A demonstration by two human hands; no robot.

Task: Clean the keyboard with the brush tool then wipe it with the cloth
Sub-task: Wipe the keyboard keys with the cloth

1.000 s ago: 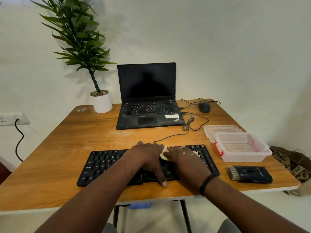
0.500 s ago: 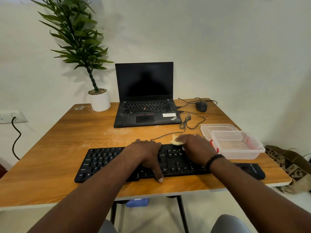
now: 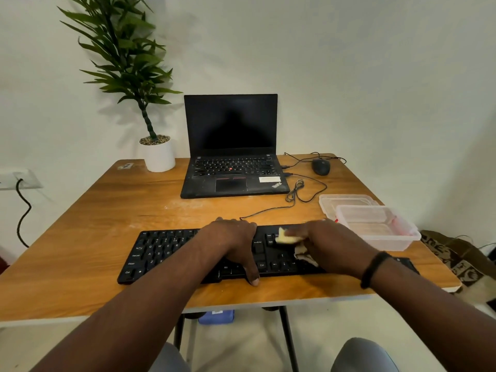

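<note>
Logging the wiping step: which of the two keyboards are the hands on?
The separate black keyboard at the table's near edge, not the laptop's built-in one.

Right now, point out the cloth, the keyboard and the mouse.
cloth (image 3: 287,238), head view, on the pale fold by the right fingers.
keyboard (image 3: 161,251), head view, on the bare left keys.
mouse (image 3: 320,166), head view, on its top shell.

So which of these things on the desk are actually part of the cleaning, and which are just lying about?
In the job:
- keyboard, held steady under the left hand
- cloth, pressed on the keys by the right hand

Lying about:
- laptop
- mouse
- potted plant
- clear plastic box
</note>
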